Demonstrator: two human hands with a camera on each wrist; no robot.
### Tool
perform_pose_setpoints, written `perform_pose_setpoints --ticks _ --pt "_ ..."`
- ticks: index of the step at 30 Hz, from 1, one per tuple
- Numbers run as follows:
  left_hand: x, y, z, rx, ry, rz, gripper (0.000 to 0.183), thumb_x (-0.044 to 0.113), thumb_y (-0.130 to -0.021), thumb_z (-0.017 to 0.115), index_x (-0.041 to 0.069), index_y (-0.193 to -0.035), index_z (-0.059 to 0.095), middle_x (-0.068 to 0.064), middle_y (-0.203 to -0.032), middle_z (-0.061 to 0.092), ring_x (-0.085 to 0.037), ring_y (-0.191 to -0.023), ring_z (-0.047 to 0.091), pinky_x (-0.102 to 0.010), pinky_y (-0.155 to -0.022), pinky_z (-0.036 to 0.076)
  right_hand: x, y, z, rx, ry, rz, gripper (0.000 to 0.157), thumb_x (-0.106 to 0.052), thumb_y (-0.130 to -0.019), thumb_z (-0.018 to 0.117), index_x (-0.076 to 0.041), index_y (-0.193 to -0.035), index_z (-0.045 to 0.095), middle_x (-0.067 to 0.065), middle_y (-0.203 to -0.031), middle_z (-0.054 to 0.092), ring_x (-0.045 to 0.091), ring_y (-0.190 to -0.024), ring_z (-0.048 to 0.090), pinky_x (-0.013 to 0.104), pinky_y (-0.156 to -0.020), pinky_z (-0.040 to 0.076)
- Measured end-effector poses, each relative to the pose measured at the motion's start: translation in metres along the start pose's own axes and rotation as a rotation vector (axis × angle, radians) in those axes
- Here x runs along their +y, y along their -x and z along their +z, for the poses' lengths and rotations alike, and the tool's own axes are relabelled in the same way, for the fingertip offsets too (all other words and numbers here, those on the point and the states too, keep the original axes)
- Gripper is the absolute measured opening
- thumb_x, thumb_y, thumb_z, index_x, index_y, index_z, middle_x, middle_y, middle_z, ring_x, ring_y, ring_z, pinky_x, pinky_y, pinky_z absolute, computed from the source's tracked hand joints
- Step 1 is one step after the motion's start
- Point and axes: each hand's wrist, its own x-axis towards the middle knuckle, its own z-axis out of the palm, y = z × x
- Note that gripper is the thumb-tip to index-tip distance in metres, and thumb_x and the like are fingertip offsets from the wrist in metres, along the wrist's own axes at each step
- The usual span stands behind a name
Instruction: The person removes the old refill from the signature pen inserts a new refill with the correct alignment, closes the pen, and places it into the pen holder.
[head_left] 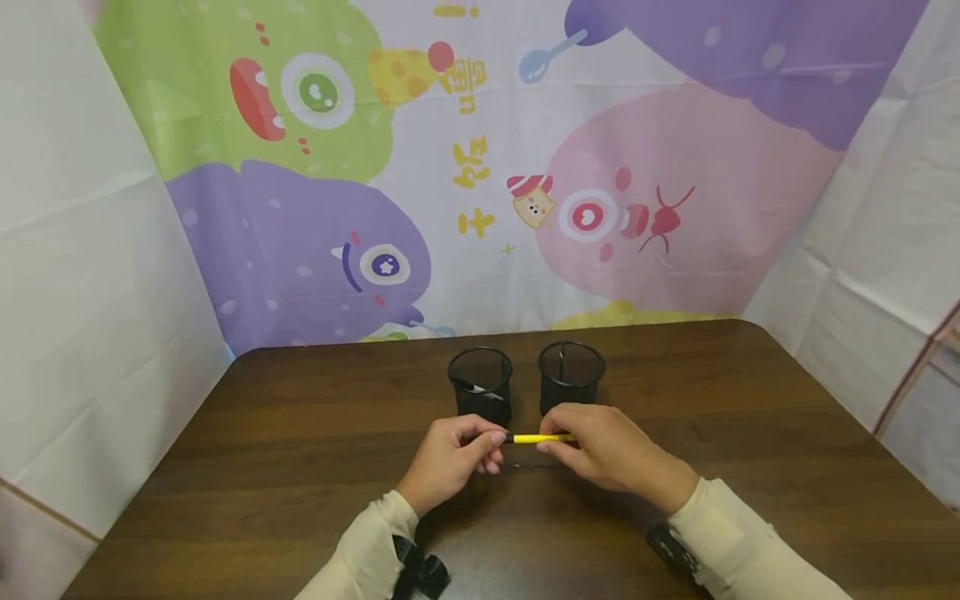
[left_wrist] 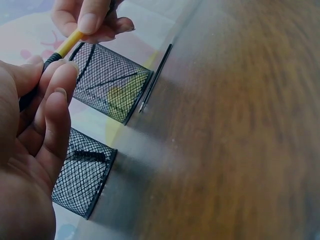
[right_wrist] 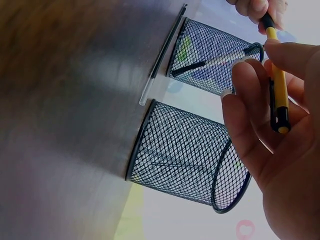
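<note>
Both hands hold a yellow pen (head_left: 528, 438) level above the table. My left hand (head_left: 454, 457) pinches its black grip end between thumb and fingers. My right hand (head_left: 617, 448) grips the yellow barrel, and the black clip and push-button end show beside its palm in the right wrist view. Below the pen, a thin pen refill (left_wrist: 156, 77) with a metal tip lies on the table, apart from both hands. Just behind the hands stand two black mesh pen cups, the left cup (head_left: 483, 410) and the right cup (head_left: 570, 393).
Inside the left cup leans a dark and white pen-like stick (head_left: 483, 390); a thin dark stick (right_wrist: 177, 165) shows through the right cup's mesh. The brown wooden table (head_left: 300, 467) ends at a cartoon-printed cloth (head_left: 487, 275) behind, with white cloth at both sides.
</note>
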Motion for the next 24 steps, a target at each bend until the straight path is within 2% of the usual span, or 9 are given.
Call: perform_pose_setpoints --ticks 5,12,18,24 --pt "-0.0023 0.0011 0.0004 -0.016 0.025 -0.022 0.014 0.017 -0.097 0.069 0.003 -0.099 0.074 -0.008 -0.076 0.069 -0.019 -0.065 0.069 -0.033 -0.062 0.059 0.0002 0.0017 0.0015 -0.020 0.005 0.034 0.011 -0.029 -0.092 0.075 -0.026 -0.093 0.065 -0.020 -0.083 0.057 0.001 -0.067 0.052 0.024 -0.063 0.048" --pt "-0.0021 -0.0036 -0.0009 -0.012 0.009 0.009 0.017 0.021 -0.098 0.068 0.005 -0.102 0.074 -0.008 -0.078 0.070 -0.022 -0.067 0.070 -0.036 -0.063 0.059 0.0015 -0.0025 -0.0023 0.009 0.024 0.028 0.013 -0.028 -0.090 0.077 -0.025 -0.093 0.065 -0.019 -0.083 0.058 0.003 -0.067 0.054 0.024 -0.063 0.049" --pt "-0.0006 -0.0036 -0.0026 -0.008 0.032 0.023 0.017 0.012 -0.096 0.070 -0.001 -0.107 0.072 -0.013 -0.083 0.072 -0.022 -0.069 0.071 -0.036 -0.064 0.059 -0.0004 -0.0041 -0.0032 -0.005 -0.009 0.056 0.011 -0.027 -0.091 0.077 -0.024 -0.093 0.066 -0.019 -0.082 0.058 0.003 -0.067 0.053 0.024 -0.063 0.049" --pt "-0.0016 -0.0007 -0.0031 -0.050 0.102 0.060 0.025 0.006 -0.093 0.072 -0.005 -0.115 0.069 -0.015 -0.093 0.073 -0.022 -0.074 0.071 -0.037 -0.067 0.060 -0.0014 -0.0015 -0.0002 -0.011 -0.074 0.091 0.010 -0.025 -0.092 0.076 -0.024 -0.094 0.066 -0.019 -0.078 0.055 0.003 -0.064 0.050 0.024 -0.060 0.047"
